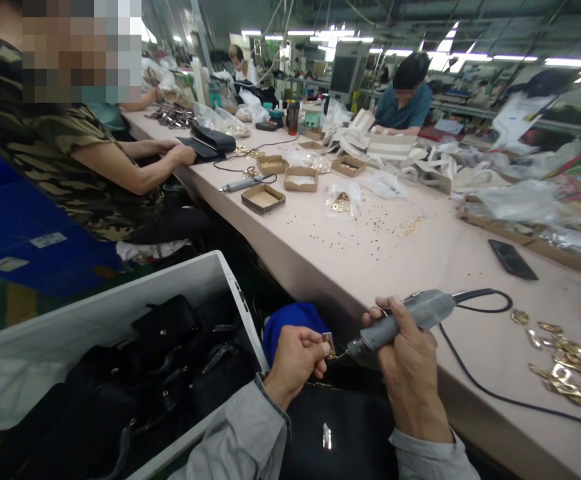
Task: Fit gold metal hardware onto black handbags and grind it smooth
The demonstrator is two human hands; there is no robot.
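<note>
My left hand (297, 360) pinches a small gold metal plate (329, 345) between thumb and fingers. My right hand (410, 363) is wrapped round a grey electric screwdriver (405, 320) with a black cord. Its thin bit points left and meets, or nearly meets, the gold plate; I cannot tell which. Below my hands lies a black bag (340, 427) with a shiny piece on it. On the table to the right is a pile of gold metal fittings (570, 363).
A white bin (225, 273) at the left holds several black bags. Small cardboard trays (263, 199), scattered tiny screws, a phone (513, 260) and plastic bags lie on the table (320, 253). A co-worker in camouflage (70, 147) sits at the left, handling a black bag.
</note>
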